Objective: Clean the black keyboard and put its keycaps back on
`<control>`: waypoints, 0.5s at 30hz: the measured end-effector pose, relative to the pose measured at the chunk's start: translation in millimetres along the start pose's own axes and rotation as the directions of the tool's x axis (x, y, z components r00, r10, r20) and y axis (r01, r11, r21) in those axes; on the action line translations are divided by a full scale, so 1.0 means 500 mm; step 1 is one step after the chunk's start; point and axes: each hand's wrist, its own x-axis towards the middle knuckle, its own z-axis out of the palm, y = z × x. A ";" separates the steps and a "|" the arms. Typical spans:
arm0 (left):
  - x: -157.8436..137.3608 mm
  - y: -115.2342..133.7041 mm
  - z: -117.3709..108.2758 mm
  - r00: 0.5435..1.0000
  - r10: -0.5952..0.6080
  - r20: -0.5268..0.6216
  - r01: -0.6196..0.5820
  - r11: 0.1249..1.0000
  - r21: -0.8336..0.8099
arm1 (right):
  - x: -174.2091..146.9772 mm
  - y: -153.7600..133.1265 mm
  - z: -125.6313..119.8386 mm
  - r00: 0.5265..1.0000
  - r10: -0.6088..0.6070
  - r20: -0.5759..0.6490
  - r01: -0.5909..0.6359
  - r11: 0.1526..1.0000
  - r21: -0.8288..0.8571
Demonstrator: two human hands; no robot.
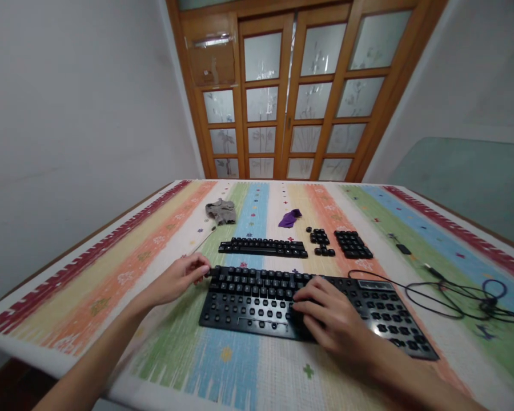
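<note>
A black keyboard (257, 323) lies on the striped tablecloth, with keycaps on its upper rows and bare key posts on the lower rows and right-hand number block. My left hand (182, 279) is at its upper left corner, thumb and forefinger pinched on that dark corner. Over the middle of the keyboard, my right hand (325, 314) has its fingers bent and drawn together on the keys; what lies under the fingertips is hidden. Behind the keyboard sit rows of loose black keycaps (263, 247), a small keycap cluster (320, 237) and a block of number keycaps (353, 244).
A grey cloth (221, 212) and a purple cloth (290, 218) lie farther back. Near the left hand is a thin pale stick (203, 240) with a dark tip. The black cable (458, 297) coils at right, near a small black piece (403, 249). Wooden glazed doors (286, 114) stand beyond the table.
</note>
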 end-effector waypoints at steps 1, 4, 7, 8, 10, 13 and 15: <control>-0.016 0.002 0.010 1.000 -0.007 0.030 0.007 1.000 -0.008 | 0.014 -0.011 0.015 0.999 -0.019 0.028 0.018 1.000 0.023; -0.048 -0.003 0.035 0.996 -0.049 0.072 0.053 0.997 -0.049 | 0.058 -0.040 0.062 0.991 -0.080 0.106 0.072 0.994 0.076; -0.057 -0.016 0.050 0.995 -0.078 0.054 0.082 0.993 -0.079 | 0.103 -0.059 0.105 0.981 -0.121 0.155 0.110 0.991 0.077; -0.057 -0.020 0.054 0.996 -0.082 0.045 0.086 0.992 -0.088 | 0.117 -0.062 0.118 0.978 -0.127 0.165 0.115 0.990 0.079; -0.056 -0.027 0.059 0.996 -0.088 0.032 0.091 0.989 -0.112 | 0.143 -0.066 0.141 0.975 -0.125 0.182 0.110 0.990 0.088; -0.054 -0.031 0.067 0.996 -0.094 -0.002 0.093 0.984 -0.155 | 0.173 -0.068 0.170 0.972 -0.085 0.217 0.067 0.994 0.086; -0.053 -0.031 0.072 0.995 -0.096 -0.032 0.089 0.980 -0.176 | 0.185 -0.067 0.186 0.969 -0.065 0.240 0.048 0.996 0.076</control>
